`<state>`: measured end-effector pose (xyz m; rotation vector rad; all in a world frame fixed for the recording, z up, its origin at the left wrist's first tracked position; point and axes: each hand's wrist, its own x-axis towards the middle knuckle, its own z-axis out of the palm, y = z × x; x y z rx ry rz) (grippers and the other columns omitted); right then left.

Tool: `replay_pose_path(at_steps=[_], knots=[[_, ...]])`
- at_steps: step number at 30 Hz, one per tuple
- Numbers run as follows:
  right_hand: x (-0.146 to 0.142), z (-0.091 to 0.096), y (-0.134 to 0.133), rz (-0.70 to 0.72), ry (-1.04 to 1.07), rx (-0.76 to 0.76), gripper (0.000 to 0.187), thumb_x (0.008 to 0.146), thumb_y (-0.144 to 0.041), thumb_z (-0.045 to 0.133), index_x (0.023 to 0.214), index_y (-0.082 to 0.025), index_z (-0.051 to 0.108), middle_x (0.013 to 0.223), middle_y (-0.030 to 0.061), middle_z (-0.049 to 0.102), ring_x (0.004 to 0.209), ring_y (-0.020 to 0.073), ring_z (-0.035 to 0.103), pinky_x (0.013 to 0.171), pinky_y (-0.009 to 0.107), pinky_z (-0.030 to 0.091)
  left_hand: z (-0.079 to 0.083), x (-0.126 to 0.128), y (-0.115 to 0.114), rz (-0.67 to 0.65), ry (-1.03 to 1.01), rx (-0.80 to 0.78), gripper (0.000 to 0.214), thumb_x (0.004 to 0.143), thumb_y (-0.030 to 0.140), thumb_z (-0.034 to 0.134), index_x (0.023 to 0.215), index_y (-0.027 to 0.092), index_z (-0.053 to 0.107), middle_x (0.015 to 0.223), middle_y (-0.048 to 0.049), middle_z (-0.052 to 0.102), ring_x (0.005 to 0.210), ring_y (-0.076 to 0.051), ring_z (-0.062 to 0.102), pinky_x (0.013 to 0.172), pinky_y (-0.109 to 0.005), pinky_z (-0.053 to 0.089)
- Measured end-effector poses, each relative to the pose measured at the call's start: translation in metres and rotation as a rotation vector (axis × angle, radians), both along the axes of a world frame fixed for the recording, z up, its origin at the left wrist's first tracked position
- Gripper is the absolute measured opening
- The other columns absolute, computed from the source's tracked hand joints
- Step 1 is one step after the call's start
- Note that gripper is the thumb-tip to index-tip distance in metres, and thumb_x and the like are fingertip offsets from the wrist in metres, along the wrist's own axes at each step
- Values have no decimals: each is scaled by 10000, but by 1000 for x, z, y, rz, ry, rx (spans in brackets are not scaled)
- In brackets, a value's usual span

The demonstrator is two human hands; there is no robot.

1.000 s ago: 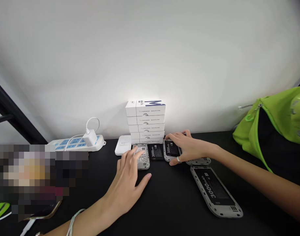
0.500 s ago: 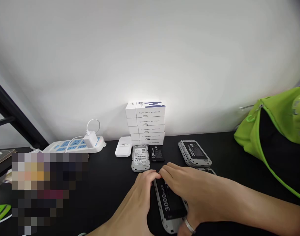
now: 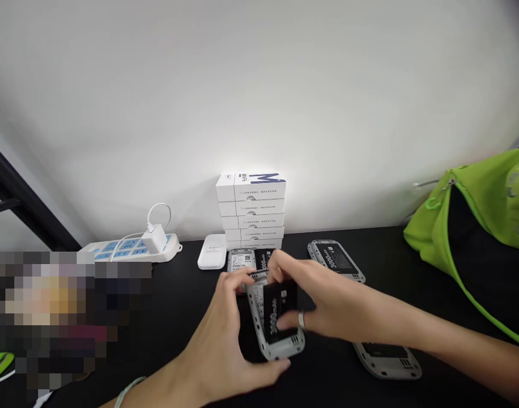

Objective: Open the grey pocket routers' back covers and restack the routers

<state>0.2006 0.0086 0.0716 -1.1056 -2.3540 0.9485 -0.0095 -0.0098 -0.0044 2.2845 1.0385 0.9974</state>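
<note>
My left hand grips a grey open-backed device from its left side and holds it above the black table. My right hand, with a ring on one finger, pinches a black battery marked 3000 that sits tilted in the device's bay. Behind the hands lie another open grey device with a white label and a loose black battery.
A stack of white boxes stands at the wall, with a small white device and a white power strip with a charger to its left. More grey devices lie at right and near right. A green bag fills the right side.
Both hands lifted the grey device off the table and brought it up; the battery that lay flat in it now sits tilted under my right fingers. The view tilted slightly.
</note>
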Motion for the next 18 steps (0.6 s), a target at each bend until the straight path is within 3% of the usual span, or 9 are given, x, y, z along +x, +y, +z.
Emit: replay_pose_path(at_steps=[3,5,9,12,15,18], knots=[[4,-4,18,-48,287,-137,359,810,-196,639,966,-286,329,791,-70,552,602,109,458,576,254,400,3,-3,8,102,-2,13,811,655,349,788,1243,270,235,1360,-136,323,1268,-334,397,1034,-560,399],[9,-11,34,-156,384,-120,331,810,-287,659,955,-278,362,793,-66,563,584,100,470,577,260,416,2,-4,12,182,29,27,763,699,368,753,1255,262,242,1339,-134,336,1242,-329,408,1015,-563,412],[20,-31,61,-317,171,-60,202,821,-398,634,861,-215,559,726,-34,536,560,102,452,546,274,402,0,-6,16,260,170,46,664,786,391,676,1297,265,272,1298,-119,402,1239,-339,400,989,-571,430],[24,-43,66,-286,64,-116,326,767,-435,697,958,-193,591,614,-51,503,537,126,480,513,277,418,-1,-7,16,261,245,17,625,853,428,607,1358,288,268,1395,-108,379,1338,-350,303,1029,-588,399],[23,-49,64,-240,-3,-82,548,647,-442,805,1074,-201,559,878,31,609,682,168,579,599,323,514,-4,-7,17,267,263,-36,617,919,459,513,1432,316,202,1506,-88,292,1410,-335,210,1077,-599,354],[21,-49,61,-178,-53,26,468,693,-398,774,1086,-235,580,1226,80,551,874,202,591,712,346,543,-6,-8,18,282,278,-83,562,967,458,419,1462,345,177,1565,-50,213,1451,-305,143,1121,-595,302]])
